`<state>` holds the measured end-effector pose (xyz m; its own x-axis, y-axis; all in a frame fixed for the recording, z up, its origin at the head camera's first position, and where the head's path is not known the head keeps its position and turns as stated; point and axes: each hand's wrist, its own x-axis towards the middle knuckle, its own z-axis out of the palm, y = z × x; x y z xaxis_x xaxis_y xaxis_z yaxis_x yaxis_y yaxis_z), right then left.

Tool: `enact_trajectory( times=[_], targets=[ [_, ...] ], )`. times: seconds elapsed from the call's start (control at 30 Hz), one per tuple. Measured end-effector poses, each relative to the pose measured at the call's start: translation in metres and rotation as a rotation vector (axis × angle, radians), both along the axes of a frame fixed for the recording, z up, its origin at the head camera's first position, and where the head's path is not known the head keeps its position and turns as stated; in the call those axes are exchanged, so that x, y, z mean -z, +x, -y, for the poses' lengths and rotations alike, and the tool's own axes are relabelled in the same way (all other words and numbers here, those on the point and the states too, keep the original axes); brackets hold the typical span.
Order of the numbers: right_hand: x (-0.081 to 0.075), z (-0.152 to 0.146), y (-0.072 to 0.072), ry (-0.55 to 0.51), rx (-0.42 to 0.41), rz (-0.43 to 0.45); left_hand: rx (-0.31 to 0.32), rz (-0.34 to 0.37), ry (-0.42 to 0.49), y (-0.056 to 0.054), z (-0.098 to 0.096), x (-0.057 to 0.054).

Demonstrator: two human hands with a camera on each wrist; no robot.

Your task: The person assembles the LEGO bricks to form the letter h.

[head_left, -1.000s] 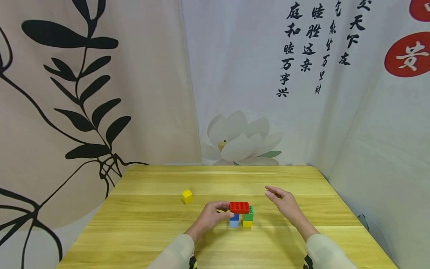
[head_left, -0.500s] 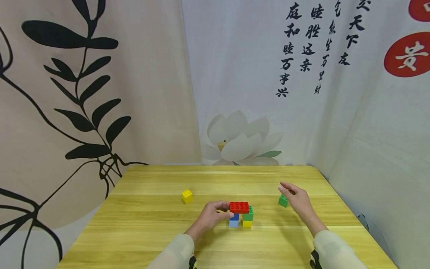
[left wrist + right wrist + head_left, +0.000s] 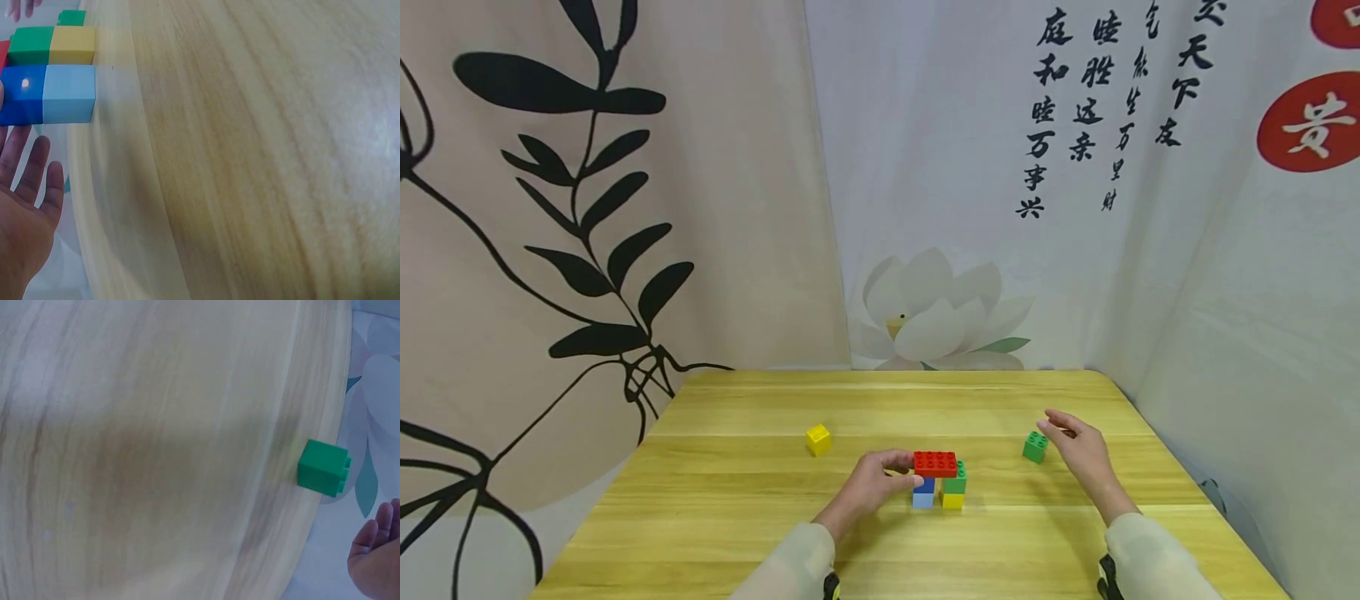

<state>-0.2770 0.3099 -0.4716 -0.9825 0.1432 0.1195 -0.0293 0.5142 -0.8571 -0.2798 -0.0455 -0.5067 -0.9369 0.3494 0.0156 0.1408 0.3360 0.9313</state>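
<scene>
A small arch of toy building bricks stands on the table [image 3: 737,475]. Across its top lies a red brick [image 3: 935,464]. The left leg has a blue brick [image 3: 924,486] over a light blue one [image 3: 922,501]; the right leg, a green brick [image 3: 955,483] over a yellow one [image 3: 952,502]. My left hand [image 3: 867,483] holds the arch at its upper left, thumb in front by the blue brick and fingers behind. My right hand [image 3: 1084,454] hovers with nothing in it, fingers loosely bent, just right of a loose green brick [image 3: 1035,447].
A loose yellow brick [image 3: 818,439] lies farther back on the left. Behind the table's far edge hangs a printed curtain [image 3: 760,208], and another pale curtain [image 3: 1247,333] runs along the right side.
My right hand has moved right, past the loose green brick, which was mostly hidden behind it and now shows fully. My left hand and the arch have stayed in place.
</scene>
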Motion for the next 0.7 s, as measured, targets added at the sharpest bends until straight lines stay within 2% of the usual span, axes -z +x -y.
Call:
enact_trajectory(
  times=[0.3,0.53,0.7],
  targets=[
    [0.011,-0.008,0.003,-0.021,0.024,0.049,0.002,-0.017,0.003,-0.001,0.001,0.002],
    [0.025,-0.015,-0.001,-0.059,0.068,0.12,-0.005,-0.015,-0.01,0.0,0.001,0.001],
    [0.032,-0.018,-0.004,-0.086,0.069,0.159,-0.013,-0.003,-0.02,0.001,0.0,-0.001]
  ],
)
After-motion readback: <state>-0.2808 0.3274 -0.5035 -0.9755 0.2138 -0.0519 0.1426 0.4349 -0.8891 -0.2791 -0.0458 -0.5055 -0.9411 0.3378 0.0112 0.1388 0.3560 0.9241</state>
